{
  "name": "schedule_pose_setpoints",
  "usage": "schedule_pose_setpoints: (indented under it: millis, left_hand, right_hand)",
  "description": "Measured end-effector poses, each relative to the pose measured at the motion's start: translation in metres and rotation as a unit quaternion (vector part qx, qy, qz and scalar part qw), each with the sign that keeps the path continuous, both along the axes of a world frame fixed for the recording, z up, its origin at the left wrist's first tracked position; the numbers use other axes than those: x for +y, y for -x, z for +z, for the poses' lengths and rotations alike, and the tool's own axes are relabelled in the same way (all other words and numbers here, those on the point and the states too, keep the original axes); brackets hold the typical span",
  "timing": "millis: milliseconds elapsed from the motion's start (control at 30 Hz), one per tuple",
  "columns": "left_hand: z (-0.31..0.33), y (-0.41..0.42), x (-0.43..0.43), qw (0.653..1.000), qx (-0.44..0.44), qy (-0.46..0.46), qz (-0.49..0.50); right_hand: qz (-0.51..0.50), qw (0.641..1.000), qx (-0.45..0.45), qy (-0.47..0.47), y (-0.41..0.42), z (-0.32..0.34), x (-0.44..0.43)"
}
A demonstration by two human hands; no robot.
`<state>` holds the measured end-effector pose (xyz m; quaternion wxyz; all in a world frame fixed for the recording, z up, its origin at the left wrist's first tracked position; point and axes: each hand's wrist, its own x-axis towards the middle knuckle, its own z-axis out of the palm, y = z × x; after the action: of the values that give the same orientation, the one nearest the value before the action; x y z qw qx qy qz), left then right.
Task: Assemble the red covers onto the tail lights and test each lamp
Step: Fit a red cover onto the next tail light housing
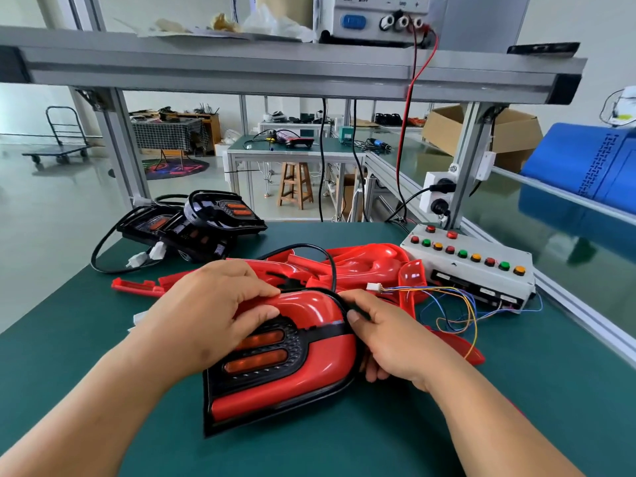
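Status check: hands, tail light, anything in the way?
Left hand grips top of black tail light with glossy red plastic cover; right hand grips its right edge, thumb on thin black cable. Loose red plastic covers piled behind.

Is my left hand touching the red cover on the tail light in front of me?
Touching. The head view shows the left hand pinching the upper edge of the red cover between fingers and thumb, on the tail light.

Bench power supply [378,15], front panel: "ON" and "OFF" above the blue switch [353,21]; "−" and "+" above the output terminals [402,23], and the small word between them is too blurred to read. Button box [447,266]: label strips [481,288] illegible. Blue roll [578,156]: dark print illegible.
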<state>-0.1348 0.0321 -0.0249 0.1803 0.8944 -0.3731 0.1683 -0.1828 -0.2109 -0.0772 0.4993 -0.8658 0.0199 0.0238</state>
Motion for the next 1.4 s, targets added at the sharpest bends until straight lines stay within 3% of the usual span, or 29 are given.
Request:
schedule_pose_setpoints:
  millis: [500, 1133, 1300, 1400]
  left_hand:
    - [0.005, 0.007, 0.001, 0.999, -0.002, 0.040, -0.015]
    - [-0.003, 0.005, -0.006, 0.999, 0.030, 0.004, 0.029]
    - [-0.005, 0.009, -0.004, 1.000, -0.020, 0.014, -0.005]
    - [-0.006, 0.010, -0.004, 0.999, -0.034, 0.009, -0.030]
  right_hand:
    - [0.005, 1.000, -0.009, 0.018, 0.002, 0.004, 0.001]
    - [0.007, 0.999, 0.018, -0.038, 0.004, 0.007, 0.004]
    - [0.006, 1.000, -0.026, 0.015, 0.005, 0.006, 0.006]
    - [-0.016, 0.998, -0.036, -0.044, 0.004, 0.002, 0.010]
